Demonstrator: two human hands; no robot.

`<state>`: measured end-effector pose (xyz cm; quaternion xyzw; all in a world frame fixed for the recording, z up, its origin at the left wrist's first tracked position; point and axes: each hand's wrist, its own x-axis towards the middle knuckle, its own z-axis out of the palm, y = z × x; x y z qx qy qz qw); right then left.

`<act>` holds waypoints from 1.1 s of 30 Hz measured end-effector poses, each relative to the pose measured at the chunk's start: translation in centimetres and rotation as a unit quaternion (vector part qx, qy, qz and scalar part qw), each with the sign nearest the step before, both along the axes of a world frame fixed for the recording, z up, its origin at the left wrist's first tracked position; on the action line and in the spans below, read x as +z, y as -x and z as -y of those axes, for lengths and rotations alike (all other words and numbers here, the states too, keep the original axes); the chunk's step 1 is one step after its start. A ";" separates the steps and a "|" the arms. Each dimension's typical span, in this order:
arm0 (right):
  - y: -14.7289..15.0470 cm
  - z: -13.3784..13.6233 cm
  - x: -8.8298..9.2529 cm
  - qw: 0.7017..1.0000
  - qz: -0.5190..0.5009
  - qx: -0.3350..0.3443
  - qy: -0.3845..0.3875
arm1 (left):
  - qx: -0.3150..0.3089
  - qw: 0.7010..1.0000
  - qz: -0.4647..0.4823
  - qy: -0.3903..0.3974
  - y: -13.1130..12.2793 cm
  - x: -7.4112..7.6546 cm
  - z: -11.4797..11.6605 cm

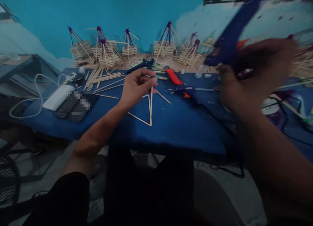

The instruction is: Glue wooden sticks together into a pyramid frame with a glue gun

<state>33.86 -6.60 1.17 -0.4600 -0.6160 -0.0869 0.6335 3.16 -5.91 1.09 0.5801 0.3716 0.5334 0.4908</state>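
Note:
My left hand [136, 85] pinches the top of a small frame of thin wooden sticks [149, 108] that stands on the blue table [176, 128]. Its fingers are closed on the upright stick. My right hand [246, 72] is raised close to the camera and smeared by motion. It grips a dark blue glue gun [232, 33] whose nozzle points up and to the right, with an orange trigger part showing.
Several stick pyramids [166, 43] tied with purple thread line the back by the teal wall. Loose sticks [102, 77], a red cutter [174, 76], another glue gun [186, 90], a white power bank [58, 96] with cable and a phone lie on the table. Black cords trail at right.

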 end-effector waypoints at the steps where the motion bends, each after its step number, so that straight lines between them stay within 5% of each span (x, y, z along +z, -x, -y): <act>1: 1.1 -0.5 -0.7 0.999 0.024 0.036 -0.008 | 0.001 1.000 0.001 0.003 0.0 -0.1 -0.1; 7: 6.5 -1.3 -3.4 0.993 0.054 0.067 0.075 | -0.002 1.000 -0.001 -0.003 -0.1 -0.5 -0.3; 26: 8.6 -2.5 -4.1 0.989 0.073 0.101 0.078 | -0.038 0.996 0.022 0.081 -0.6 -1.6 -0.7; 33: 9.1 -2.7 -4.3 0.991 0.080 0.061 0.088 | -0.046 0.995 -0.004 0.091 -1.2 -1.6 -0.4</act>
